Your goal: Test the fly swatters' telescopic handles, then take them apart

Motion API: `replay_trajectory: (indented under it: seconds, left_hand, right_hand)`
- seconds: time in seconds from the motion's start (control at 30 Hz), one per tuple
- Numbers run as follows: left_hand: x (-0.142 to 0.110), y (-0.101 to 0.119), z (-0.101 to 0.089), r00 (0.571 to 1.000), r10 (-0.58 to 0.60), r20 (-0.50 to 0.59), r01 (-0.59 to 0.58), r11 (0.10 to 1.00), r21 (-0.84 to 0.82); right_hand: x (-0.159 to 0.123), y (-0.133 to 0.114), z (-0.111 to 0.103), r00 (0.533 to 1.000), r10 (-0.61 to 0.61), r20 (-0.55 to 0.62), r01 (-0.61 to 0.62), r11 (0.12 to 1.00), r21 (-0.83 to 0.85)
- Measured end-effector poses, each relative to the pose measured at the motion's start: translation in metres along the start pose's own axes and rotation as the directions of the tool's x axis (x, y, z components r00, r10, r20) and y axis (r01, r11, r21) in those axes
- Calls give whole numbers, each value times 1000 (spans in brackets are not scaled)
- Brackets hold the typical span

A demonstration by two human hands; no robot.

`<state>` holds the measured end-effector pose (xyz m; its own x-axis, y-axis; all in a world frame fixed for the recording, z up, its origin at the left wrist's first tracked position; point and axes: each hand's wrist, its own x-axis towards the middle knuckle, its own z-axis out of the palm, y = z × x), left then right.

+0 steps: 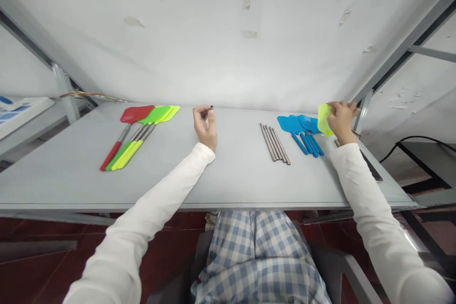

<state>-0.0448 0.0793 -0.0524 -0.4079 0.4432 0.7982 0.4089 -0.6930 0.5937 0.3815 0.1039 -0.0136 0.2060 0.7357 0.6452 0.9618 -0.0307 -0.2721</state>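
Note:
My right hand (342, 118) pinches a yellow-green fly swatter head (324, 119) at the table's right side. Beside it lie several blue fly swatter heads (290, 123), with several loose blue handles (309, 145) just below them. Over the middle of the table, my left hand (205, 128) is closed, its fingertips pressed together. A small dark tip shows at those fingers; what it belongs to is hidden. Between the hands, several metal rods (275, 144) lie side by side. To the left rest whole swatters: a red one (137, 114), a green one (152, 114) and yellow-green ones (173, 112).
The grey table (235, 185) meets a white wall (221, 57) at its back. A flat dark object (371, 166) lies partly under my right forearm. Metal frame posts (66, 92) stand at both sides, with thin wires (94, 95) at the back left corner.

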Motion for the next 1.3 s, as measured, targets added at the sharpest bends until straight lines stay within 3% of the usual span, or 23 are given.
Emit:
replay_trajectory:
  seconds: [0.1,0.23,0.37,0.5,0.7,0.77,0.87,0.93,1.0,1.07,1.1,1.2,1.3]
  left_hand:
    - [6,6,1,994,-47,-100,37,994,-100]
    - [16,13,-1,972,-169,-166,100,928,-360]
    - [17,0,0,947,-315,-65,272,890,-365]
    - [8,-17,3,927,-360,104,374,883,-282]
    - [2,-7,2,927,-314,207,360,898,-252]
    - [-1,1,-1,937,-235,259,301,920,-252]
    - [-7,13,-5,928,-13,372,113,962,-249]
    - [-13,22,-6,860,179,478,-62,966,-250]
    - [-21,32,-4,730,346,589,-232,937,-262]
    - [-30,43,0,612,406,678,-344,909,-234]
    - [-34,48,3,576,389,719,-372,908,-193]
    - [-44,56,7,501,272,822,-378,923,-75]
    - [-46,54,7,425,208,881,-342,938,-57]
  right_hand:
    - [-2,5,22,982,17,188,7,992,-123]
    - [-18,7,42,945,28,326,51,972,-230]
    - [-26,4,43,947,29,321,40,978,-206]
    - [-26,-5,36,962,10,271,29,990,-137]
    - [-34,-37,28,959,-211,190,218,976,-13]
    - [-40,-56,23,918,-353,181,340,935,97]
    - [-55,-94,13,813,-555,179,505,824,258]
    - [-68,-120,6,735,-658,161,578,733,359]
    - [-84,-143,1,647,-747,153,624,634,457]
    - [-98,-161,0,599,-787,144,619,570,540]
    - [-105,-166,0,592,-793,143,598,551,582]
    - [-116,-174,4,612,-779,135,518,524,676]
    - [-117,-176,3,728,-669,150,329,533,780]
